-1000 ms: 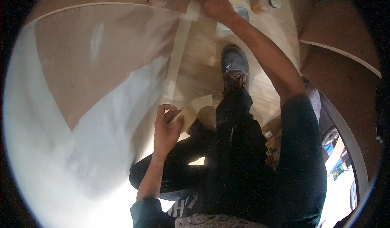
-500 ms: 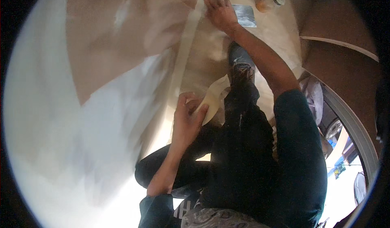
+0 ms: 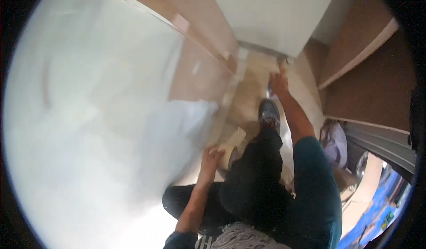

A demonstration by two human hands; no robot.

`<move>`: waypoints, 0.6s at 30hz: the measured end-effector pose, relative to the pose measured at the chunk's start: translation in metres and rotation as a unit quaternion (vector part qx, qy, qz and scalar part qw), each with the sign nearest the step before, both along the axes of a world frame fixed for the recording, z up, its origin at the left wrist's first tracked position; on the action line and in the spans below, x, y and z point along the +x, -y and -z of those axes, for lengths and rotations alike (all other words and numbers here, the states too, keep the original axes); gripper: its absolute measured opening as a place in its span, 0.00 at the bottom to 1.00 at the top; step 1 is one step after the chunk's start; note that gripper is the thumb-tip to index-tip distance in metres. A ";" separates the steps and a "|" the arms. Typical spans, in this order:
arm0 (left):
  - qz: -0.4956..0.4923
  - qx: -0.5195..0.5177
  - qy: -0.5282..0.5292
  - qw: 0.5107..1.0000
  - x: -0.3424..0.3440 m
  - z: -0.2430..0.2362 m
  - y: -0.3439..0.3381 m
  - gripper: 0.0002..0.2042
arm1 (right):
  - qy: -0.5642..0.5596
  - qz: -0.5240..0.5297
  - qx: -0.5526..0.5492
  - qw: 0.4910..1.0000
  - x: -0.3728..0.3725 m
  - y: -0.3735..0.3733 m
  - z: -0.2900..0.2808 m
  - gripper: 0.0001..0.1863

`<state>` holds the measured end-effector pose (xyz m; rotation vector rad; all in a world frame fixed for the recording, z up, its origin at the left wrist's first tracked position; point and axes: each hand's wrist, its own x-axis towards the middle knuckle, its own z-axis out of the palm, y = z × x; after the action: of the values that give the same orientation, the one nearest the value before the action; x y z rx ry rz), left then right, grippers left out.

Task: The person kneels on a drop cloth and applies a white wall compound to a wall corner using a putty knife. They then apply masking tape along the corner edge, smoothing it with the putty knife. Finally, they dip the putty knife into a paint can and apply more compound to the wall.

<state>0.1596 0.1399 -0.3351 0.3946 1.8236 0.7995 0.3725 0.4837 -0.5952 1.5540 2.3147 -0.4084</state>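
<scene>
My left hand (image 3: 210, 158) is closed on a roll of wide cream masking tape (image 3: 229, 153), beside my bent knee; a loose end of it stretches up and to the right. Farther off, on the right, my right hand (image 3: 278, 83) reaches down over a shiny silver sheet (image 3: 269, 88), which shows only at the hand's left side. Motion blurs the right fingers, so whether they grip the sheet cannot be told. Just beyond them stands a small bottle (image 3: 289, 61), also blurred. A pale tape strip (image 3: 228, 97) runs along the floor by the left wall.
My dark shoe (image 3: 269, 110) is on the tan floor between the hands. A white wall surface with a brown panel (image 3: 195, 74) rises at left. Brown shelving (image 3: 368, 85) stands at right, with a pale cloth bag (image 3: 335, 142) below it. A white panel (image 3: 270, 16) closes the far end.
The view has tilted up and swung. My right hand has moved from beside the silver sheet to over it, close to the bottle. My left hand still holds the tape roll.
</scene>
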 end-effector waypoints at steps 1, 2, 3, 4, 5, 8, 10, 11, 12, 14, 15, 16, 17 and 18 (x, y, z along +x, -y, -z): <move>-0.005 0.015 0.024 1.000 0.005 -0.001 -0.002 0.28 | -0.008 0.068 -0.040 0.997 0.029 -0.016 0.014 0.50; -0.012 0.008 0.034 0.999 0.009 -0.003 -0.005 0.28 | -0.018 0.136 -0.068 0.988 0.057 -0.035 0.023 0.47; -0.054 -0.024 0.006 0.998 0.001 -0.016 0.015 0.28 | 0.011 0.092 -0.056 0.994 0.016 -0.013 0.002 0.48; -0.048 -0.027 -0.033 0.998 -0.003 -0.025 0.039 0.27 | 0.050 0.055 -0.036 0.997 -0.007 0.009 -0.018 0.48; -0.029 -0.023 -0.054 0.998 -0.004 -0.025 0.054 0.26 | 0.048 0.078 -0.017 0.996 0.000 0.016 -0.017 0.49; -0.251 -0.002 0.151 0.956 0.001 -0.058 0.050 0.22 | 0.031 0.104 -0.056 0.993 0.013 0.019 -0.032 0.56; -0.320 0.046 0.343 0.882 -0.007 -0.041 0.079 0.19 | -0.011 0.104 -0.053 0.993 0.033 0.020 -0.026 0.57; -0.314 0.065 0.367 0.873 -0.013 -0.028 0.092 0.19 | -0.018 0.101 -0.045 0.994 0.038 0.020 -0.023 0.59; -0.307 0.079 0.391 0.864 -0.015 -0.019 0.104 0.19 | -0.023 0.099 -0.040 0.994 0.047 0.024 -0.020 0.60; -0.309 0.095 0.413 0.851 -0.007 -0.020 0.115 0.19 | -0.016 0.098 -0.049 0.994 0.053 0.036 -0.025 0.60; -0.313 0.099 0.411 0.851 -0.005 -0.023 0.119 0.19 | -0.009 0.090 -0.039 0.995 0.052 0.039 -0.028 0.60; -0.314 0.101 0.414 0.848 -0.004 -0.026 0.117 0.19 | 0.002 0.084 -0.027 0.996 0.054 0.040 -0.030 0.61; -0.319 0.094 0.390 0.859 0.007 -0.038 0.106 0.19 | 0.017 0.080 -0.013 0.997 0.062 0.040 -0.029 0.61; -0.323 0.087 0.367 0.868 0.018 -0.052 0.094 0.19 | 0.013 0.070 -0.003 0.997 0.070 0.039 -0.027 0.61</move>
<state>0.1771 0.0458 -0.2829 -0.4147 1.1365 1.3532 0.4429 0.4449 -0.5682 1.7132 2.1905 -0.4252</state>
